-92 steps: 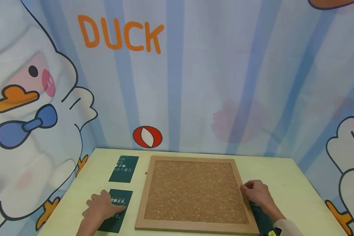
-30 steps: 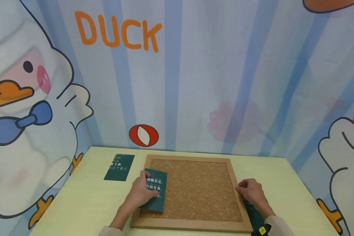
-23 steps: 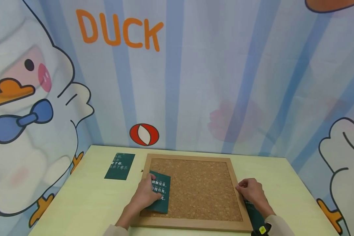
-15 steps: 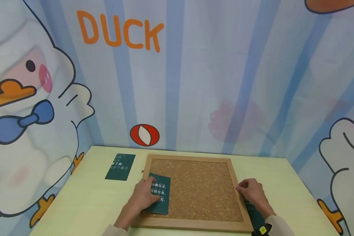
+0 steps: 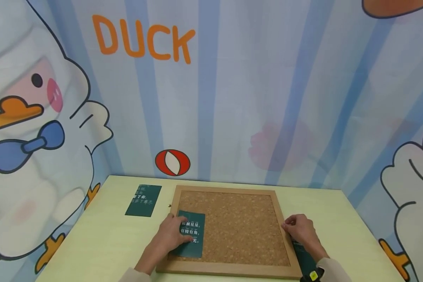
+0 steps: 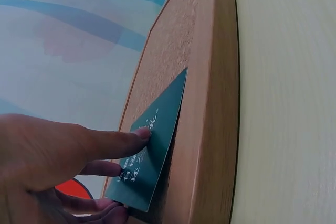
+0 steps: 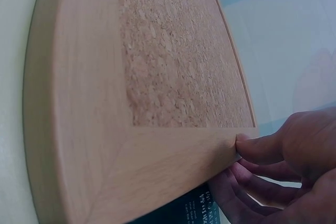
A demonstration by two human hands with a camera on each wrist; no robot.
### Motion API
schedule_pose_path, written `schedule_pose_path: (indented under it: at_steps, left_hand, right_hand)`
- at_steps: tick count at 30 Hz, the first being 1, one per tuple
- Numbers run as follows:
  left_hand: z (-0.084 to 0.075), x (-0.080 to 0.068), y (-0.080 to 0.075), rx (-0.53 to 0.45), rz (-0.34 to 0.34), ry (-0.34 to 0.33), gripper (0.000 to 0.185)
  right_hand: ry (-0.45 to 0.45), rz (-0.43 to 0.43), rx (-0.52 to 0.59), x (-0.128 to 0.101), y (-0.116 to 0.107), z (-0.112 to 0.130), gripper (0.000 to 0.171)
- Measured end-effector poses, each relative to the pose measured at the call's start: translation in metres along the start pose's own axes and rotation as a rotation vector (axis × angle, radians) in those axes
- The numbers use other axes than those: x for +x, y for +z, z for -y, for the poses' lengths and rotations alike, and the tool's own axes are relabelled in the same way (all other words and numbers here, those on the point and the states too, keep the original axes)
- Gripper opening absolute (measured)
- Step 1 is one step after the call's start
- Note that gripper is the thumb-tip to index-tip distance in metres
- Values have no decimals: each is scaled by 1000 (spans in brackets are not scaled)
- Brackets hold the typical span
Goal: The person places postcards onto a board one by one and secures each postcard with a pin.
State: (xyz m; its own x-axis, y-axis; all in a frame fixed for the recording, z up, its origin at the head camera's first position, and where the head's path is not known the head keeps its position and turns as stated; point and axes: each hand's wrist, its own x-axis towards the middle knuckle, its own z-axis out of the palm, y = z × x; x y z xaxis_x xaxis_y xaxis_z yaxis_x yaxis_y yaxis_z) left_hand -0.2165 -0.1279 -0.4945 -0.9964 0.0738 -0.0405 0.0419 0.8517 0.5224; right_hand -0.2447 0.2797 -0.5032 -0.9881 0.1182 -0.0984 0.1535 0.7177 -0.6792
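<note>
Cork board (image 5: 232, 229) holds one green card (image 5: 191, 234) under your left hand's (image 5: 170, 234) flat fingers, your right hand (image 5: 297, 229) pinches its frame opposite, two more green cards outside.

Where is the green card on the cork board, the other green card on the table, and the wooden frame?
green card on the board (image 5: 194, 239), head view, its lower right part.
other green card (image 5: 143, 200), head view, its middle.
wooden frame (image 5: 229, 269), head view, its near edge.
</note>
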Motion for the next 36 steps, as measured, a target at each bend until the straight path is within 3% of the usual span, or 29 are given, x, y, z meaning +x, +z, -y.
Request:
schedule_pose_path:
  at_steps: [5,14,23,29,36]
  left_hand:
    - [2,1,0,59,-8,35,62]
    - [2,1,0,188,-22,18,63]
    - [1,0,-3,206,-16,13,61]
    - [2,-4,-3,257,-52,21,63]
    - [0,-2,-1,180,-25,-71,68]
  right_hand:
    - [2,-6,-13,0,1,1,17]
    - [2,-10,-17,-2,1,1,17]
    - [7,-2,-14,0,3,3,18]
    - [-9,5,-22,0,1,5,18]
    - [-9,7,-36,-1,-3,4,21]
